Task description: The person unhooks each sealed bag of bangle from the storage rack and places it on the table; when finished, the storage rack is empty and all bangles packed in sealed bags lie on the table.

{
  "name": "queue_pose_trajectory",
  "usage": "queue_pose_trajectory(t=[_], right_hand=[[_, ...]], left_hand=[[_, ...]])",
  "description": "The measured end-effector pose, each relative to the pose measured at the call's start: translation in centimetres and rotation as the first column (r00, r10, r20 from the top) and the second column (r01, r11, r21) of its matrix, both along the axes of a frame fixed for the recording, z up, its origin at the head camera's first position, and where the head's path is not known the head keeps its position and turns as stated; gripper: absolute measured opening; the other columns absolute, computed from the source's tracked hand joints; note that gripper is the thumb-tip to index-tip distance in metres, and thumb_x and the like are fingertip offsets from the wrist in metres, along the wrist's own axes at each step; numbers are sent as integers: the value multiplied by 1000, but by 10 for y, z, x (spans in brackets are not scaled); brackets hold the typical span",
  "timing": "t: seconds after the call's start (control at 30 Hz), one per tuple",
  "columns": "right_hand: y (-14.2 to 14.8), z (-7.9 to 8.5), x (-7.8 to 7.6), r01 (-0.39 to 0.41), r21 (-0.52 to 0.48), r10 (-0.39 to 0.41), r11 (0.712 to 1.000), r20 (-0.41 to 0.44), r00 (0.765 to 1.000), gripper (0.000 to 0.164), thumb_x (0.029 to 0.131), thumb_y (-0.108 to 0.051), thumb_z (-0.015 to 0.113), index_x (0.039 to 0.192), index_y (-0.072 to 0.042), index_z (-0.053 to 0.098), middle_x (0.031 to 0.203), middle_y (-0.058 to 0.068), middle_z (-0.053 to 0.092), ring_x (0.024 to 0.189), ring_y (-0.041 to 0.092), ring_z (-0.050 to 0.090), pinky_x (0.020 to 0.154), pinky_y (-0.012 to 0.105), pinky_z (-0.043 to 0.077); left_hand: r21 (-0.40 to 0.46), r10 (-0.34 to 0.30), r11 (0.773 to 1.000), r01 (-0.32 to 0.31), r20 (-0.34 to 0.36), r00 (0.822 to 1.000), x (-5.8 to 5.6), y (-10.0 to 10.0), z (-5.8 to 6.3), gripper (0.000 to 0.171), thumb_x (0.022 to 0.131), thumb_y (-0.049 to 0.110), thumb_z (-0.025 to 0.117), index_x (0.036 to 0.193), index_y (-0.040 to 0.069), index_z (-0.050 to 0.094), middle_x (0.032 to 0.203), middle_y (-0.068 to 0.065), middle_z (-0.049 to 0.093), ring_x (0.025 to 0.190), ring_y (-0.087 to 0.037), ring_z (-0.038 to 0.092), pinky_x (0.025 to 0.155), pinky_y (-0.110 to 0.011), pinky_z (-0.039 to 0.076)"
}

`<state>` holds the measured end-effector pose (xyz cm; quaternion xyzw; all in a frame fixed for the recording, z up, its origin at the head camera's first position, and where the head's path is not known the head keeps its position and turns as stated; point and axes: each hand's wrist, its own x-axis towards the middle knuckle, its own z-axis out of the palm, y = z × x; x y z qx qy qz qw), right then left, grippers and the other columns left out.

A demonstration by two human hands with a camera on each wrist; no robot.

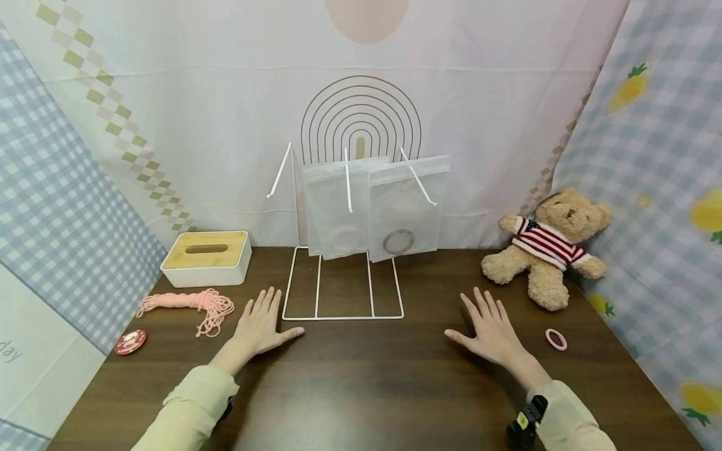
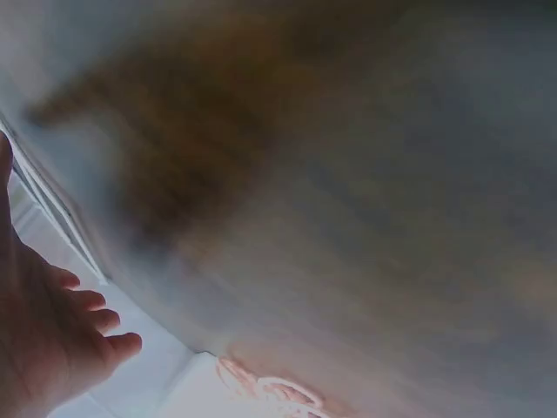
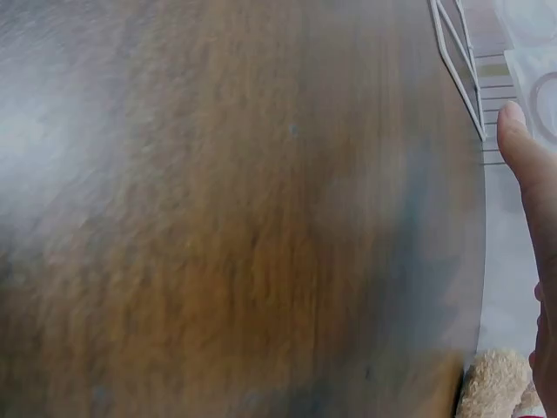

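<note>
My left hand (image 1: pixel 258 327) is palm down over the table, fingers straight and thumb stretched to the right, holding nothing. Just right of it stands a white wire rack (image 1: pixel 343 319) with three prongs. Clear zip bags hang from the prongs; the front bag (image 1: pixel 408 203) shows a grey ring in its lower part, and a paler bag (image 1: pixel 338 213) hangs to its left. My right hand (image 1: pixel 489 332) lies palm down with fingers spread, nothing in it, between the rack and a pink oval ring (image 1: pixel 556 339). The left wrist view shows the left hand (image 2: pixel 52 340) with its fingers apart.
A tissue box (image 1: pixel 206 258) with a wooden lid sits at the back left. In front of it are a pink cord bundle (image 1: pixel 192 304) and a red round chip (image 1: pixel 130 342). A teddy bear (image 1: pixel 544 247) in a striped sweater sits back right, against the cloth wall.
</note>
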<state>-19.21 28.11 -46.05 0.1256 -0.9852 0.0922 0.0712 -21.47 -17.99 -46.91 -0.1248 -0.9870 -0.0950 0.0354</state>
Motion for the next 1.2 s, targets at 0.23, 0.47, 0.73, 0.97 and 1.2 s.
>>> queue_pose_trajectory(t=[0.23, 0.47, 0.73, 0.97, 1.2], right_hand=[[-7, 1, -7, -18, 3, 18, 1000, 27, 999, 87, 77, -62, 57, 140, -6, 34, 146, 27, 25, 134, 46, 21, 107, 60, 17], [-11, 16, -28, -21, -60, 25, 998, 63, 998, 86, 80, -60, 54, 142, -5, 30, 147, 27, 24, 135, 47, 18, 106, 61, 18], [-16, 77, -76, -13, -199, 20, 980, 36, 999, 83, 86, -52, 52, 142, 2, 24, 144, 30, 26, 132, 48, 25, 106, 60, 23], [-35, 142, -117, 58, -486, -47, 872, 35, 998, 76, 89, -44, 52, 143, 0, 23, 143, 27, 30, 132, 44, 28, 106, 57, 27], [-46, 177, -143, 11, -674, -104, 739, -98, 990, 64, 87, -31, 60, 137, 0, 36, 135, 25, 44, 125, 40, 41, 104, 48, 36]], left_hand=[[53, -14, 999, 6, 151, 988, -24, 3, 0, 105, 75, 63, 56, 140, -11, 20, 146, -29, 22, 137, -41, 20, 110, -54, 21], [110, -57, 993, 36, 202, 978, -31, 0, -2, 104, 76, 60, 58, 139, -13, 20, 145, -32, 23, 136, -43, 21, 108, -54, 23], [144, -75, 989, 44, 217, 973, -33, 6, 0, 101, 76, 56, 62, 138, -13, 22, 144, -32, 24, 135, -44, 23, 106, -57, 25], [143, -70, 989, 40, 213, 975, -32, 5, -2, 101, 74, 55, 64, 137, -14, 25, 142, -33, 26, 134, -44, 25, 105, -58, 27], [179, -60, 984, 26, 189, 980, -29, 8, -1, 100, 72, 53, 66, 136, -14, 28, 142, -33, 28, 133, -44, 27, 104, -58, 28]])
